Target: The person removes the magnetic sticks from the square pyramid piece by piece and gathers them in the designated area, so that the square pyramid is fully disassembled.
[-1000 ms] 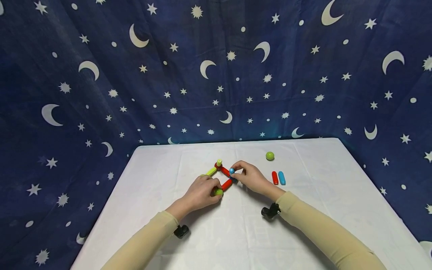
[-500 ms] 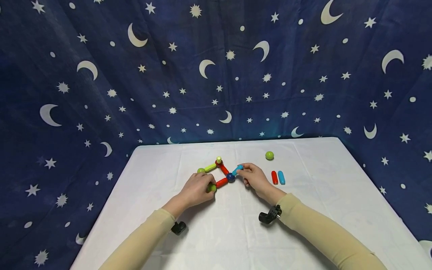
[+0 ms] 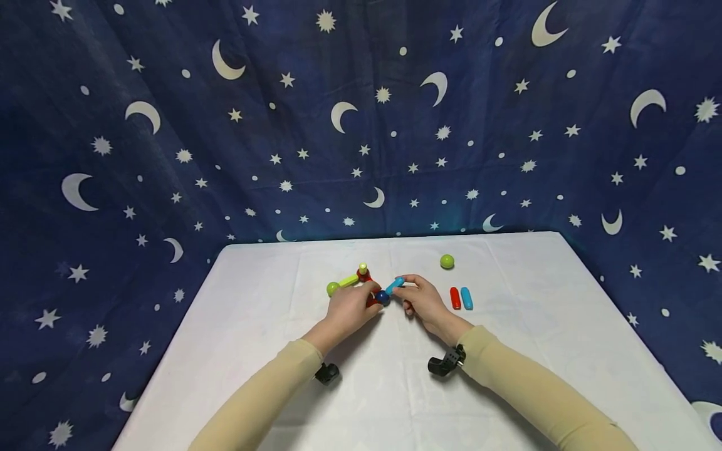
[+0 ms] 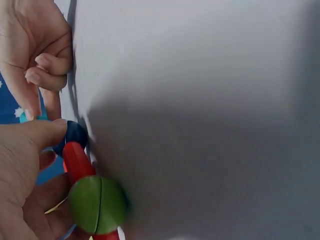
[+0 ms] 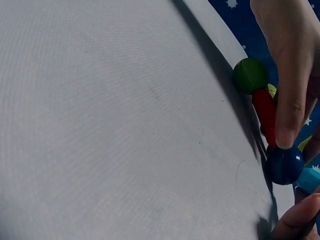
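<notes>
My left hand [image 3: 350, 310] pinches the dark blue ball [image 3: 383, 297] between thumb and fingers. From that ball a red magnetic rod [image 4: 78, 162] runs to a green ball [image 4: 97, 205], which lies by the left palm in the left wrist view. My right hand [image 3: 425, 304] pinches a light blue rod [image 3: 396, 285], whose lower end meets the dark blue ball. Farther back, a red ball [image 3: 363, 274] carries an upright yellow-green rod [image 3: 363, 267]. Another yellow-green rod [image 3: 348, 280] joins it to a second green ball [image 3: 333, 289]. My left hand hides part of the frame.
Right of my right hand, a loose red rod [image 3: 455, 298] and a loose blue rod [image 3: 467, 298] lie side by side. A single green ball [image 3: 447, 261] sits behind them on the white-covered table [image 3: 417, 388]. A starry dark blue curtain [image 3: 316, 150] hangs beyond.
The light blue rod has tipped from upright to slanting right in my right hand. My left hand has let go of the near green ball and moved right to the dark blue ball.
</notes>
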`<state>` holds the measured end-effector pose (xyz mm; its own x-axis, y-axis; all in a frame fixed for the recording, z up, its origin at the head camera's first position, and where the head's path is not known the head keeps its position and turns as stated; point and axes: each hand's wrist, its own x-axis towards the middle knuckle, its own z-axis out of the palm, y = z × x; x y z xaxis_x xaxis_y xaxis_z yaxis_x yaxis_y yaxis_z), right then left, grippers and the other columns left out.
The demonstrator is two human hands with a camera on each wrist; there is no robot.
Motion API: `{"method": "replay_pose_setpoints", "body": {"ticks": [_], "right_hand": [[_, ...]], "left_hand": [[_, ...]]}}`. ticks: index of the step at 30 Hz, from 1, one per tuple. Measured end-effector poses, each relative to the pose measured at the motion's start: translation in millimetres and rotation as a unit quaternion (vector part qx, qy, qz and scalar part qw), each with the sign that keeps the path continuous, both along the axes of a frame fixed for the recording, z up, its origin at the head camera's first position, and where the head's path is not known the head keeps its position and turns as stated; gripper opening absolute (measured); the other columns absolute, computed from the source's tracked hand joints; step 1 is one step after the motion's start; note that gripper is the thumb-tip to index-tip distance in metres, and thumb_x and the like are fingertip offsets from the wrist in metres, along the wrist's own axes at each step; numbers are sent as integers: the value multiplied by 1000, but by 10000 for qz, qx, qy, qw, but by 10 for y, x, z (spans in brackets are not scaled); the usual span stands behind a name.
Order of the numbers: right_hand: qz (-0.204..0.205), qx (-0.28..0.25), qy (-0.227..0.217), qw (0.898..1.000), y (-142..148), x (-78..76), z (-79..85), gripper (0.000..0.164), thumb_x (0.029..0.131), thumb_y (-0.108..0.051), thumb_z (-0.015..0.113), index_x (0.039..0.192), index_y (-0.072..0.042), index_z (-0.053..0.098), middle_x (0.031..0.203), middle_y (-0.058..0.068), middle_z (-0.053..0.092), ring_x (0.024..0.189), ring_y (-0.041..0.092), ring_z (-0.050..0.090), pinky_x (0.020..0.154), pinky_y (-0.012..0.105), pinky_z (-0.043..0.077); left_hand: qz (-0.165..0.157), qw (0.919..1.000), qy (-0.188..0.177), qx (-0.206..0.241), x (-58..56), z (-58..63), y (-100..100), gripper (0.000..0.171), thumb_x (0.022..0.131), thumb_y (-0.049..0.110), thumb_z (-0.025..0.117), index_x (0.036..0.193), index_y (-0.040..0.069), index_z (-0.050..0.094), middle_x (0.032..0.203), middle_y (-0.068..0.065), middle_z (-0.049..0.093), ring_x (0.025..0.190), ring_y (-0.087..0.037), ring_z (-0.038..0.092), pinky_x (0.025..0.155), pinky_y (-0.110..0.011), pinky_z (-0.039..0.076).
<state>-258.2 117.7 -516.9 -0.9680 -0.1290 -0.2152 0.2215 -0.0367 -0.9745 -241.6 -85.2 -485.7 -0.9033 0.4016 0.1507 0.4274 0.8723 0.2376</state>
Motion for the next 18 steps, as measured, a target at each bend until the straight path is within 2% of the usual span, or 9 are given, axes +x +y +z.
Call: {"method": "replay_pose_setpoints", "body": {"ticks": [8,18], "right_hand": [[-51,-7,63,10000,-18,7,-26,41,95,-14,73,131,-5,56,85,11,63,55,10,49,52,23,44],[-95,-4,38,9999,-23,7,-24,37,95,-15,75,126,-4,57,88,9,65,56,10,49,52,22,44]], "left_hand": [[319,9995,-34,22,-31,-53,94,34,93,40,76,122,23,68,100,2,75,86,-16,69,69,-37,52],[409,9989,-105,209,-69,-60,112,27,93,38,76,116,25,70,102,3,75,90,-18,70,70,-37,53]]}}
